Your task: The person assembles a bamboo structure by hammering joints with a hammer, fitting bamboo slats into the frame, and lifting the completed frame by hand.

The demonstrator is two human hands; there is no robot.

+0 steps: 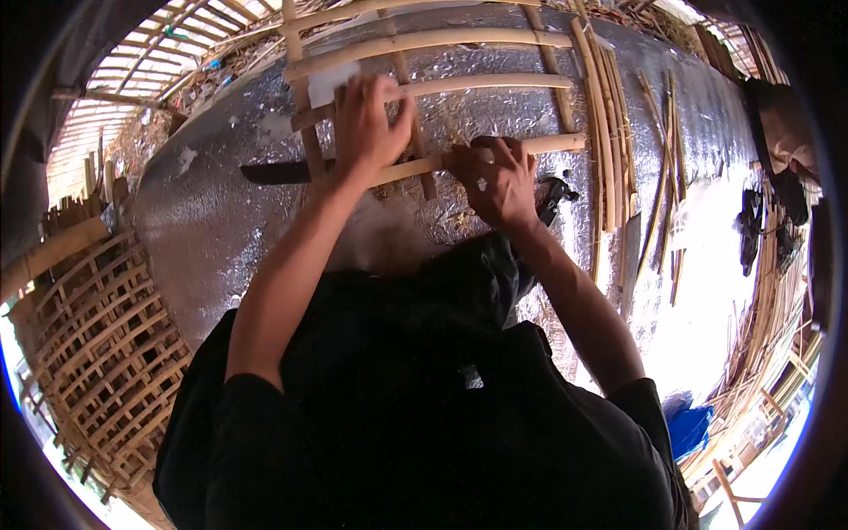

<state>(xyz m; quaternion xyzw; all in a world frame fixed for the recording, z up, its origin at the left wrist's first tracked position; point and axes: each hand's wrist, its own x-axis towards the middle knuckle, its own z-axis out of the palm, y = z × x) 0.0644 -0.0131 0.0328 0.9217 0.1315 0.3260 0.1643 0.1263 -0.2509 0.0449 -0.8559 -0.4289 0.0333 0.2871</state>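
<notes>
A bamboo lattice frame (477, 86), made of long slats crossed by thinner strips, lies in front of me. My right hand (499, 183) is closed around the nearest bamboo slat (555, 143), close to its right end. Over the left part of the lattice is my left hand (373, 132), fingers bent and thumb held apart, at the second-nearest slat. Whether its fingertips touch that slat I cannot tell. A dark flat blade (276, 172) lies on the floor left of the lattice; its other end is hidden. Beside my right hand is a small black object (555, 196) of unclear kind.
A shiny silver sheet (203, 221) covers the floor. Bamboo strips (608, 124) lie to the right, with thinner sticks (667, 168) beyond. A woven bamboo panel (106, 344) is at lower left. Blue material (689, 427) lies at lower right. Part of another person (789, 132) shows at right.
</notes>
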